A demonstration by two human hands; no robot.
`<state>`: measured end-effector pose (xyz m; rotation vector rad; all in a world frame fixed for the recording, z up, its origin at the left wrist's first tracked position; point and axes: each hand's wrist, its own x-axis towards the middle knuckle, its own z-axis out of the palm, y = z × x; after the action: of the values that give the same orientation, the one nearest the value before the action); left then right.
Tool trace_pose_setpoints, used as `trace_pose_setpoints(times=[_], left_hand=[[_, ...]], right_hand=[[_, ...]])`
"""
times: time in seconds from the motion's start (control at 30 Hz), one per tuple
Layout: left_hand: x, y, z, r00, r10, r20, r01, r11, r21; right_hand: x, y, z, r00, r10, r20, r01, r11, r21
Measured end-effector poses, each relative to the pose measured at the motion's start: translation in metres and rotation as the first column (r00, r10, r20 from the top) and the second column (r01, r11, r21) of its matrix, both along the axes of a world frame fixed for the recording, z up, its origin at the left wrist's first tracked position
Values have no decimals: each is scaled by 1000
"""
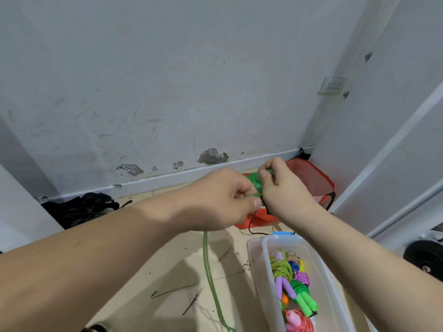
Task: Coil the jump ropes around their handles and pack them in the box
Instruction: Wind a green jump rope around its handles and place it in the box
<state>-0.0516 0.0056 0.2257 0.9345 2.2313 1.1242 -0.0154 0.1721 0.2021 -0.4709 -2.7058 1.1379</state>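
The tiled floor (pixel 167 271) carries a clear box (pixel 266 264) at lower right and a red bag (pixel 309 178) against the wall, centre right. A black heap (pixel 79 208) lies at left, and a green rope (pixel 211 283) trails to the bottom centre.

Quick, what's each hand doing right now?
Left hand: closed, pinching the green jump rope.
Right hand: closed, gripping the same green jump rope.
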Motion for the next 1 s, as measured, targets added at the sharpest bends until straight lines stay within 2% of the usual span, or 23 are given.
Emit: trace_pose_setpoints(times=[0.07,0.13,0.2,0.27,0.37,0.5,0.67,0.73,0.77,0.8,0.87,0.93,1.0], left_hand=[[-10,-6,8,986,31,-166,-32,999,0],[-19,-14,14,964,124,-234,-103,990,99],[-26,-20,16,967,229,-109,-197,950,242],[-32,-24,13,965,258,47,-260,918,298],[-42,-30,7,925,299,234,-358,892,275],[-44,-34,2,850,238,469,-379,896,233],[-37,-19,-14,719,159,676,-428,868,251],[-32,-13,-23,725,182,665,-413,886,208],[-28,-9,-26,756,209,621,-398,900,180],[-23,-5,-27,795,230,561,-377,912,160],[-12,4,-27,871,219,439,-304,943,132],[0,10,-23,937,147,317,-179,981,74],[8,14,-16,965,84,248,-94,995,30]], right_hand=[[2,-2,5,996,93,13,-93,996,-2],[5,-4,12,981,191,19,-191,982,-4],[7,-7,18,956,291,30,-291,957,-15],[9,-11,20,938,345,11,-344,936,-70],[10,-16,25,944,327,-46,-328,908,-260],[14,-24,35,949,304,-81,-294,768,-569],[13,-29,35,986,120,-114,-164,644,-747],[9,-25,33,991,7,-134,-112,601,-791],[6,-22,29,990,-56,-131,-68,623,-780],[1,-17,21,986,-113,-123,-7,709,-705],[-4,-7,6,978,-183,-101,129,907,-402],[-5,1,-4,971,-229,-76,209,956,-203],[-5,7,-8,976,-211,-45,205,971,-124]])
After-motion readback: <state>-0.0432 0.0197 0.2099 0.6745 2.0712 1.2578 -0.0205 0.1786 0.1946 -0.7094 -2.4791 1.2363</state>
